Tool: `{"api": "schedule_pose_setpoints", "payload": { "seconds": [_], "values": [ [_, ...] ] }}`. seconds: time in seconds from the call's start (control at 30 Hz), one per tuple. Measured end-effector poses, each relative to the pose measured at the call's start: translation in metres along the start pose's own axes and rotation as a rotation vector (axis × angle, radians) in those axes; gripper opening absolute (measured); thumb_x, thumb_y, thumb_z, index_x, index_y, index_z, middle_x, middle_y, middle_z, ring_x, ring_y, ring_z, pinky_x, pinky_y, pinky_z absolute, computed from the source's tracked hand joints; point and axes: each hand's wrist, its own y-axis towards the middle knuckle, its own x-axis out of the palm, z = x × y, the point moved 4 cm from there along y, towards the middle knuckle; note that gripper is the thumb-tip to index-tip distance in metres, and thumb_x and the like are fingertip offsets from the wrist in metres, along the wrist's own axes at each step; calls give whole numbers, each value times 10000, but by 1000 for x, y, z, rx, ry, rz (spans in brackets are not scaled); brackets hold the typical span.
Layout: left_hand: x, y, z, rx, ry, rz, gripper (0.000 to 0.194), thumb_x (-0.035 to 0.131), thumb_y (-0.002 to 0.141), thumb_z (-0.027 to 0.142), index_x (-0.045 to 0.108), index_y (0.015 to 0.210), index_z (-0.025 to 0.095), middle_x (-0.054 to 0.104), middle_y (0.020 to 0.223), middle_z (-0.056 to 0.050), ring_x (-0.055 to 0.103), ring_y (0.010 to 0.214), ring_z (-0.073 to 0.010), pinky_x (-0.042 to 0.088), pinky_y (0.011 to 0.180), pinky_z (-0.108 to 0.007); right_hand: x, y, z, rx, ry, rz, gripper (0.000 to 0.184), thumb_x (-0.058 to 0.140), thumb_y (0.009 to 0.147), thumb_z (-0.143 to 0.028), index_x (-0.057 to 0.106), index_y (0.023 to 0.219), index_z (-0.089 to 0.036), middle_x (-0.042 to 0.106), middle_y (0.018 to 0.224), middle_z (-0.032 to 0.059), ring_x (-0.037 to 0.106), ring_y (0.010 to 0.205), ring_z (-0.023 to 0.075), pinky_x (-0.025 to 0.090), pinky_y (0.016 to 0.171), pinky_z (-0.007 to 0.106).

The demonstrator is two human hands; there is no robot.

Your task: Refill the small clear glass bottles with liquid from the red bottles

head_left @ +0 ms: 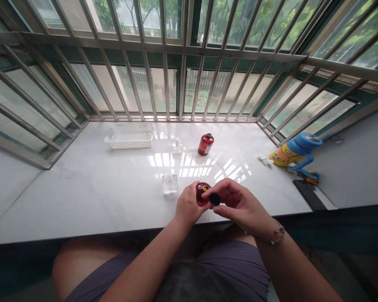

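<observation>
Head view: the left hand (189, 203) is clamped on an open red bottle (201, 193) near the counter's (91, 184) front edge. The right hand (239, 203) pinches a black cap (214, 199) just beside its mouth — thumb and fingers closed on it. A glass jar (170, 184) stands left of the bottle — another red bottle (206, 144) beyond.
</observation>
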Motion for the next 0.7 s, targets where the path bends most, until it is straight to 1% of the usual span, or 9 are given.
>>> {"api": "schedule_pose_setpoints", "payload": {
  "seconds": [0.17, 0.23, 0.3, 0.37, 0.43, 0.47, 0.53, 0.6, 0.7],
  "values": [
    [2, -1, -2, 0, 13, -1, 699, 809, 837, 361, 479, 1440, 231, 709, 1301, -118, 712, 1145, -322, 616, 969, -492, 2, -4, 6, 51, 16, 2, 269, 811, 925, -319, 676, 1133, -214, 771, 1154, 106, 736, 1025, 215, 599, 931, 391],
    [2, -1, -2, 6, 13, 3, 703, 811, 840, 383, 478, 1441, 235, 711, 1292, -118, 713, 1139, -321, 617, 967, -492, 2, -3, 8, 58, -20, 32, 277, 802, 932, -352, 675, 1137, -215, 774, 1146, 105, 743, 1042, 225, 606, 926, 391],
    [2, 0, -2, 9, 11, 14, 728, 833, 829, 418, 476, 1440, 243, 716, 1271, -115, 716, 1130, -320, 619, 965, -486, -4, 0, 13, 51, -60, 101, 308, 798, 929, -385, 671, 1156, -220, 777, 1148, 102, 749, 1063, 231, 612, 932, 390],
    [3, 0, -2, 16, 18, 28, 779, 867, 806, 460, 471, 1443, 248, 718, 1263, -114, 720, 1124, -321, 623, 961, -479, -20, 4, 24, 43, -113, 216, 368, 775, 936, -432, 643, 1211, -227, 775, 1193, 112, 746, 1101, 240, 614, 940, 401],
    [3, 0, -2, 34, 33, 43, 838, 891, 787, 505, 459, 1456, 246, 714, 1278, -120, 717, 1140, -325, 624, 968, -480, -47, 8, 46, 58, -237, 366, 420, 721, 956, -484, 601, 1268, -229, 765, 1244, 132, 735, 1146, 254, 612, 933, 420],
    [4, 0, -1, 46, 39, 46, 867, 895, 782, 531, 449, 1468, 244, 711, 1287, -126, 716, 1149, -327, 623, 972, -483, -63, 9, 60, 77, -347, 448, 426, 690, 965, -502, 591, 1274, -226, 769, 1234, 136, 735, 1145, 259, 609, 922, 422],
    [6, 1, -1, 68, 40, 47, 920, 888, 775, 589, 425, 1491, 240, 703, 1302, -142, 716, 1162, -334, 624, 978, -489, -95, 7, 89, 161, -669, 587, 371, 650, 970, -496, 612, 1209, -215, 774, 1187, 132, 745, 1103, 266, 599, 891, 414],
    [10, 4, -1, 71, 30, 39, 963, 876, 765, 631, 402, 1507, 243, 695, 1309, -153, 721, 1165, -342, 626, 978, -494, -118, 4, 116, 220, -993, 603, 312, 579, 995, -456, 605, 1179, -205, 775, 1134, 127, 751, 1058, 269, 587, 850, 399],
    [16, 11, -1, 57, 25, 32, 1003, 867, 763, 640, 359, 1532, 245, 682, 1327, -165, 717, 1188, -354, 623, 986, -510, -135, 0, 144, 220, -1130, 586, 290, 554, 998, -389, 603, 1181, -169, 760, 1133, 163, 733, 1047, 299, 564, 877, 431]
  ]
}}
